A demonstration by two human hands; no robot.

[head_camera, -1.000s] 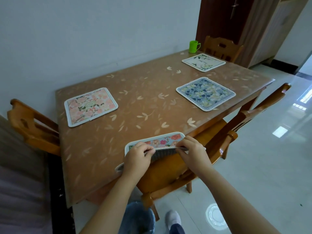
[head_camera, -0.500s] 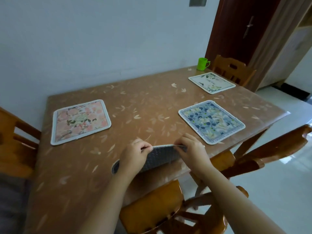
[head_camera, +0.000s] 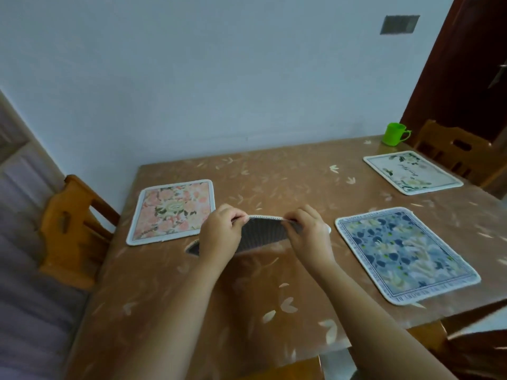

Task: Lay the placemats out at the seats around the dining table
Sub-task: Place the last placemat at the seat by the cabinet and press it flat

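Between the left hand (head_camera: 219,233) and the right hand (head_camera: 308,231), a white-edged soft placemat (head_camera: 263,233) is pinched by its upper edge. The thumb and curled fingers of each hand are closed on the rim, so only its grey dotted underside is shown to the camera. A second ago the same mat was held at the near edge of the brown, leaf-patterned counter (head_camera: 274,303), floral face up and overhanging a chair seat. It has since been carried inward and tipped up, and the floral face is now turned away. Its lower left corner is seen just below the left hand, and whether it touches the counter cannot be told.

Just left of the left hand, a pink floral rectangular placemat (head_camera: 172,212) is laid flat before an orange wooden chair (head_camera: 71,229). Just right of the right hand, a blue floral rectangular placemat (head_camera: 403,253) is laid flat. Well beyond the right hand, a white placemat printed with green leaves (head_camera: 411,172) is set before a second wooden chair (head_camera: 455,149), with a green plastic cup (head_camera: 395,134) behind it.

Three seats are judged to be served already. The inward shift is read as the last mat being turned or positioned for the near seat. It is not yet laid down, and would need to be lowered face up nearer the counter's front edge.
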